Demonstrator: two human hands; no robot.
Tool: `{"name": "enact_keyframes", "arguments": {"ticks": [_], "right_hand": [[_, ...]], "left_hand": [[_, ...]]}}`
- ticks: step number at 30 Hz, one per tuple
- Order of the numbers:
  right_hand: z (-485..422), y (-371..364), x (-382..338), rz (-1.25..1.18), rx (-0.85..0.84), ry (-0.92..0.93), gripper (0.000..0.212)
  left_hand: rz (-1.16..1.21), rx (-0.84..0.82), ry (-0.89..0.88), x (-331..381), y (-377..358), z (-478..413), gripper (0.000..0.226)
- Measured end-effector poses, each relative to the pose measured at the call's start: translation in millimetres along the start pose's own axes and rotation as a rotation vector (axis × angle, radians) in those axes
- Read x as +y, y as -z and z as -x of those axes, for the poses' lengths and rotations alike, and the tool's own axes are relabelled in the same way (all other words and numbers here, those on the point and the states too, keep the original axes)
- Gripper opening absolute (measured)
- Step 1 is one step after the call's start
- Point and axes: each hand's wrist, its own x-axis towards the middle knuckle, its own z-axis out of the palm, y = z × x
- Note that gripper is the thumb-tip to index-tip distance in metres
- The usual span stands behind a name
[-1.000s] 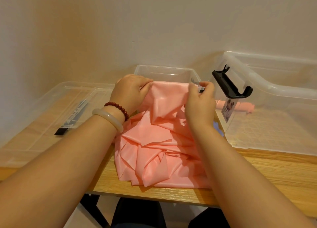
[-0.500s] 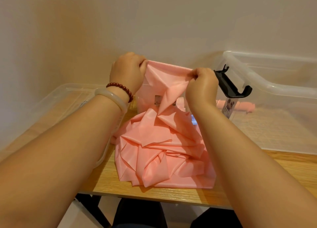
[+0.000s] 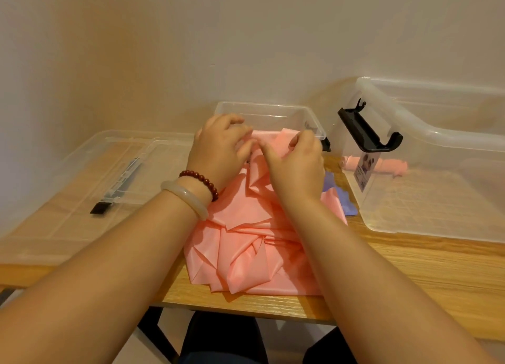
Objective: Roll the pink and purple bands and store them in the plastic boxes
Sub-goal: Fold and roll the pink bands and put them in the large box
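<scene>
One cam only: head-worn, wide-angle, looking fwd and down across the wooden table [image 3: 410,270] toward the wall [image 3: 246,49]. It sits close. Both forearms enter from the bottom corners, and the left hand [image 3: 218,153] and right hand [image 3: 297,169] meet near frame centre over the pink band [image 3: 246,243]. The table's near edge crosses the lower part of the frame, with the person's lap below it. The large clear box [image 3: 437,129] is cropped at the right edge — the flat clear lid [image 3: 82,199] lies toward the left edge.
</scene>
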Motion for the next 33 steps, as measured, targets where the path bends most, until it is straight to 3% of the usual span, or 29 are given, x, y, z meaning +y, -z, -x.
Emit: {"name": "enact_keyframes", "arguments": {"ticks": [5,13,17,20,21,24,27,30,33], "right_hand": [[1,3,3,-0.219,-0.030,-0.102,0.021],[9,21,5,-0.583,-0.014,-0.258,0.038],[1,25,-1,-0.734,0.005,-0.403,0.037],[-2,31,-6,-0.912,-0.025,-0.462,0.022],[-1,32,-7,-0.932,-0.053,-0.449,0.020],[0,31,0,-0.935,-0.124,-0.365,0.044],[1,29,1,-0.939,-0.149,-0.358,0.052],[1,27,1,-0.927,-0.179,-0.379,0.059],[5,32,4,-0.732,-0.144,-0.358,0.060]], "left_hand": [[-0.036,-0.002,-0.028,-4,-2,4,0.027],[-0.019,0.178,-0.091,7,-1,5,0.025],[0.061,0.052,-0.048,10,1,14,0.031],[0.089,0.020,-0.013,16,4,19,0.040],[0.101,0.015,-0.007,20,5,21,0.043],[0.235,0.007,0.042,29,6,26,0.048],[0.410,-0.018,0.109,33,4,28,0.048],[0.693,-0.013,0.214,37,4,29,0.043],[0.741,0.007,0.288,33,4,29,0.036]]}}
